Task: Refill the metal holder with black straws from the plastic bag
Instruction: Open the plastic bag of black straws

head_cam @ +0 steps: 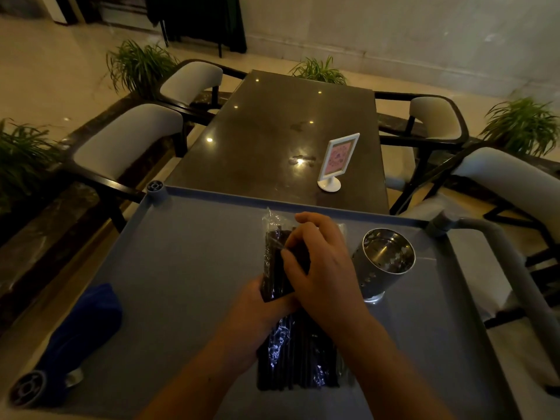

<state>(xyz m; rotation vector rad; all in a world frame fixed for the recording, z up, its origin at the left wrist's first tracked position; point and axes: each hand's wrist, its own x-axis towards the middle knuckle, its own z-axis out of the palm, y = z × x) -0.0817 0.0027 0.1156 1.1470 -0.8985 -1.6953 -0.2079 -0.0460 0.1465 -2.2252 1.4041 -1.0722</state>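
A clear plastic bag [298,356] full of black straws lies lengthwise on the grey cart top [181,268]. My left hand [257,310] grips the bag around its middle. My right hand [321,262] reaches over the bag's open far end and pinches a bundle of black straws [277,277] that sticks out of it. The metal holder [381,262], a shiny perforated cylinder, stands just to the right of my right hand and looks empty inside.
A blue cloth [88,325] lies at the cart's left side. Beyond the cart is a dark table [272,140] with a white menu stand [336,162]. Padded chairs [127,144] and potted plants flank the table.
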